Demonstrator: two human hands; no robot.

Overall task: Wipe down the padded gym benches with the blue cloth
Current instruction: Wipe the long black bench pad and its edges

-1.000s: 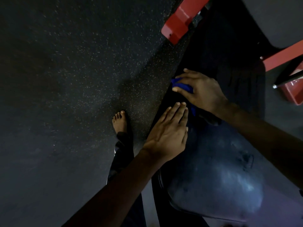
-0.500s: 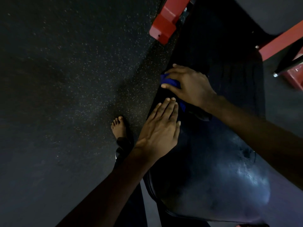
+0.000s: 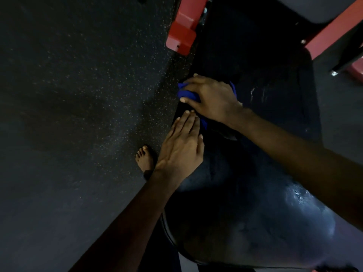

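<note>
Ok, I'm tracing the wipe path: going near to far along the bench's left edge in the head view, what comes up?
First the left hand → right hand gripping the blue cloth → red frame.

Black padded bench [image 3: 245, 213], glossy, wet sheen at 4 o'clock. On its left edge, toward 12 o'clock: blue cloth [image 3: 187, 94] gripped under right hand [image 3: 212, 99]; left hand [image 3: 182, 146] flat just beside cloth. Speckled dark floor [image 3: 78, 114] at 9 o'clock, bearing bare foot [image 3: 145, 160]; red frame foot [image 3: 181, 34] at 12 o'clock.
</note>
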